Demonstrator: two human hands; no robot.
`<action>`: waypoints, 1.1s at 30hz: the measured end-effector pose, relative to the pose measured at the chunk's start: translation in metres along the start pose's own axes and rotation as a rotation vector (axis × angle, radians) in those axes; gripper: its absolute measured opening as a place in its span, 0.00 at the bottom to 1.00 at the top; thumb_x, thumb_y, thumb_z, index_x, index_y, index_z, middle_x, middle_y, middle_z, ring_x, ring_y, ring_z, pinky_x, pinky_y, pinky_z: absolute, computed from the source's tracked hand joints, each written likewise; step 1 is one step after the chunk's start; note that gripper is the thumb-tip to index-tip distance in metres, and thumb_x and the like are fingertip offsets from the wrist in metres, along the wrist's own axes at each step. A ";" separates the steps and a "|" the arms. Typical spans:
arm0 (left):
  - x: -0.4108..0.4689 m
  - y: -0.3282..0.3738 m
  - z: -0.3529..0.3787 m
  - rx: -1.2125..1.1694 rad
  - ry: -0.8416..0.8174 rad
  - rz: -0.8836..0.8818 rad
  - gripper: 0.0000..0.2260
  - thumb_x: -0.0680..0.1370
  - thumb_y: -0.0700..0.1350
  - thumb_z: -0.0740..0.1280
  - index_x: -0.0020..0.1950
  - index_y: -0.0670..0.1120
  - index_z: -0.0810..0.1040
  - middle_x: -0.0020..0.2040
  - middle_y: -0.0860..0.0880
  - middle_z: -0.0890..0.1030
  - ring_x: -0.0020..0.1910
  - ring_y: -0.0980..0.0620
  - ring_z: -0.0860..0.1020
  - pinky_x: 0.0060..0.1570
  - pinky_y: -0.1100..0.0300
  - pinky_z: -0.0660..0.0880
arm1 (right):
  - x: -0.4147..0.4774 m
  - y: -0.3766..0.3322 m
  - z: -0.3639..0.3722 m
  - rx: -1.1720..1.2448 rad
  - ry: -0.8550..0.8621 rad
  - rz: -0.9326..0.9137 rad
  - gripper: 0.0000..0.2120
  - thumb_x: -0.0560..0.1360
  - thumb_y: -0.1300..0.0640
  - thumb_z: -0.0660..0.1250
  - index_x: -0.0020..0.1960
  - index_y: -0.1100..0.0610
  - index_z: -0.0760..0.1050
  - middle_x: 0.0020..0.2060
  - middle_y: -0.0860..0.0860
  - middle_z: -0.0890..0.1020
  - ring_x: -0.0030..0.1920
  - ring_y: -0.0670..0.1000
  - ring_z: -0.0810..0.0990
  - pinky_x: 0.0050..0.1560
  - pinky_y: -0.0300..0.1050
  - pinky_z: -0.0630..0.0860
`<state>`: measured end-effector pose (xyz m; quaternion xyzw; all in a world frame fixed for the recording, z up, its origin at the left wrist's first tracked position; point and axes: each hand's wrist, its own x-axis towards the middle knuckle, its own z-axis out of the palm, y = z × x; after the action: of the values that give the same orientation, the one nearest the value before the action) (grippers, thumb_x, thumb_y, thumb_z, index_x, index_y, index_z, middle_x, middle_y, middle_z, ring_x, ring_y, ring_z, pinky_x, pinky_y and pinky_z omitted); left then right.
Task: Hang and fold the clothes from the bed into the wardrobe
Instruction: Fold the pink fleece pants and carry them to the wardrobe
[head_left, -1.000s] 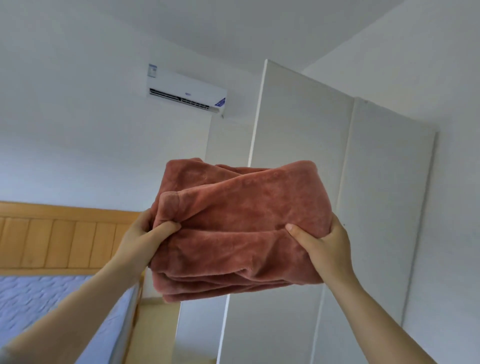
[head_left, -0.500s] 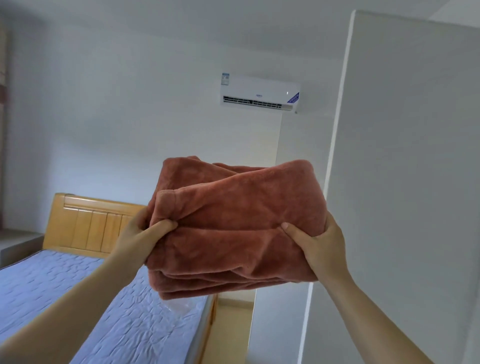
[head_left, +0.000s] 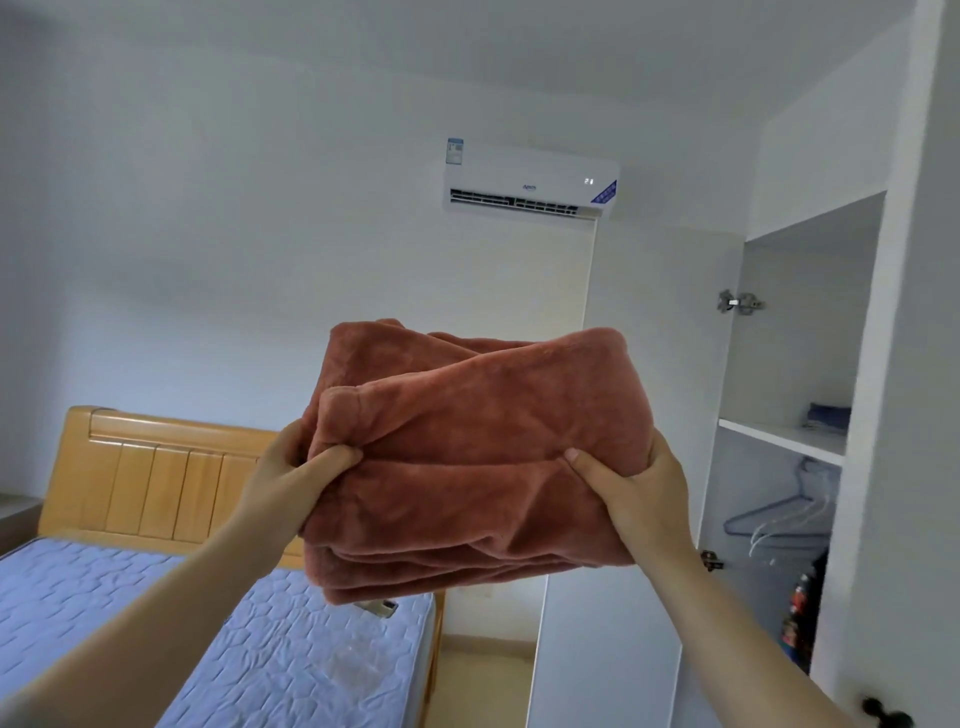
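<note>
Head view: folded rust-red fleece (head_left: 467, 441) held up in both grips, between the bed (head_left: 156, 623) and the open wardrobe (head_left: 893, 364).

Bed with a blue quilted mattress and a wooden headboard (head_left: 156, 467) fills the lower left; the white wardrobe stands at the right, its door (head_left: 649, 364) swung open toward the camera. The fleece, stacked in several thick layers, is in mid-air at the centre, clear of both bed and wardrobe. An air conditioner (head_left: 530, 182) sits high on the far wall. The left grip (head_left: 291, 467) clasps the fleece's left edge, thumb pressed into the front. The right grip (head_left: 644, 493) clasps the right edge the same way. Inside the wardrobe a shelf (head_left: 779, 439) carries a small dark blue item (head_left: 828, 415), with bare hangers (head_left: 779, 514) just below.
</note>
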<state>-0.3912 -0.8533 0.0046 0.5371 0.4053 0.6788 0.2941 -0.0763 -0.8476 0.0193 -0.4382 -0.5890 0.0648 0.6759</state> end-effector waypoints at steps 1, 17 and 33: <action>0.010 -0.009 0.003 -0.006 -0.008 -0.002 0.20 0.60 0.54 0.73 0.52 0.56 0.81 0.45 0.53 0.85 0.45 0.53 0.83 0.41 0.58 0.77 | 0.006 0.008 0.006 -0.008 0.000 0.000 0.24 0.62 0.45 0.80 0.51 0.39 0.71 0.44 0.34 0.78 0.42 0.29 0.77 0.36 0.22 0.71; 0.160 -0.092 0.110 -0.034 -0.081 0.011 0.24 0.60 0.56 0.73 0.56 0.55 0.80 0.49 0.52 0.85 0.48 0.51 0.83 0.43 0.57 0.78 | 0.134 0.135 0.049 -0.034 0.086 -0.025 0.19 0.65 0.44 0.78 0.48 0.38 0.71 0.43 0.34 0.78 0.43 0.33 0.77 0.42 0.29 0.70; 0.308 -0.190 0.308 -0.231 -0.452 0.014 0.29 0.58 0.60 0.73 0.58 0.57 0.79 0.50 0.56 0.85 0.48 0.55 0.83 0.46 0.58 0.78 | 0.238 0.251 -0.009 -0.345 0.357 0.000 0.27 0.63 0.43 0.79 0.57 0.42 0.71 0.45 0.33 0.75 0.45 0.32 0.74 0.43 0.31 0.69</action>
<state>-0.1772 -0.4293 0.0208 0.6408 0.2451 0.5853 0.4322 0.1101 -0.5560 0.0280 -0.5516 -0.4625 -0.1154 0.6845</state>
